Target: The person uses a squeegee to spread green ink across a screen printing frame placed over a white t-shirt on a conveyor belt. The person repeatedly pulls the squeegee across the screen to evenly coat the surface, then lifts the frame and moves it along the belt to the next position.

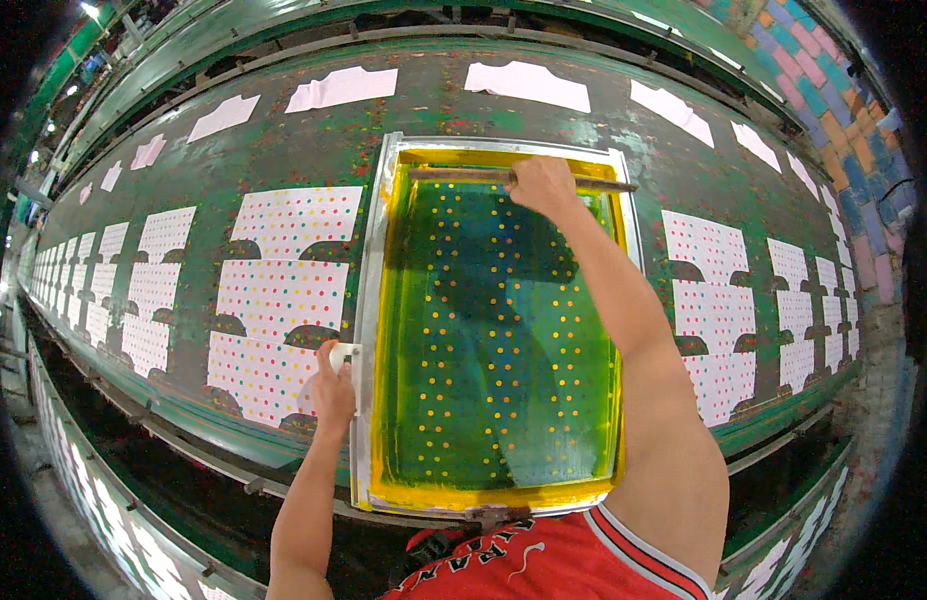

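A silk-screen printing frame [500,330] lies in front of me, its green mesh dotted with small yellow spots and edged in yellow inside a metal border. My right hand [544,188] reaches to the far end and grips a long squeegee [454,176], which lies crosswise over the mesh. At the frame's left side, my left hand [334,385] is closed on a pale bracket [348,358] fixed to the border. White cut fabric pieces with coloured dots [284,290] lie flat just left of the frame. What is under the screen is mostly hidden.
The long green table [414,115] is stained with paint. More dotted fabric pieces [709,305] lie to the right, and plain pale pieces [529,85] line the far side. A metal rail [234,480] runs along the near edge. Coloured paving [814,70] shows at far right.
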{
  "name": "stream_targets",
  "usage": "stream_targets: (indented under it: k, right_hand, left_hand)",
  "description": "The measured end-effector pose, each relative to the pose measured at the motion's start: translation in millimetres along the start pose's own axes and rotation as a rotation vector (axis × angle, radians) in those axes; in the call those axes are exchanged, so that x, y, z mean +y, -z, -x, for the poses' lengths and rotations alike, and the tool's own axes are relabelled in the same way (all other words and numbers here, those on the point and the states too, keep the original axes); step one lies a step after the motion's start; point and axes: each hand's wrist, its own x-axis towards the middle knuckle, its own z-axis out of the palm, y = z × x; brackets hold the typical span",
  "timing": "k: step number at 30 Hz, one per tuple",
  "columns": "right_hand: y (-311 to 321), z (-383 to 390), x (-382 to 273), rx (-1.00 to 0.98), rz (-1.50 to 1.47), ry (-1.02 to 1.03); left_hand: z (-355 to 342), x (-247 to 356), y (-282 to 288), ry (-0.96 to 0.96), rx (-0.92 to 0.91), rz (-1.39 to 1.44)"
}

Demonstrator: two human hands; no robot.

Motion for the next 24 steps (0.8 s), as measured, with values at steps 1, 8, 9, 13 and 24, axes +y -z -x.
stream_targets:
  k: [1,8,9,13,24]
  right_hand:
    - [-1,-11,3,0.001,0.031,-0.001]
    - [-5,-53,11,-0.120,0.020,-0.023]
    - [-4,-50,11,-0.156,0.007,-0.016]
    - [7,-23,2,-0.236,0.122,0.013]
    - [47,220,-97,-0.313,-0.058,-0.022]
  left_hand:
    - [0,-1,-1,-0.015,0.000,-0.021]
    - [0,-1,1,-0.017,-0.022,-0.026]
    - [0,0,1,-0.006,-0.024,-0.013]
    - [1,-2,-2,0.007,-0.029,-0.010]
    - [1,-13,-1,-0.035,-0.040,-0.042]
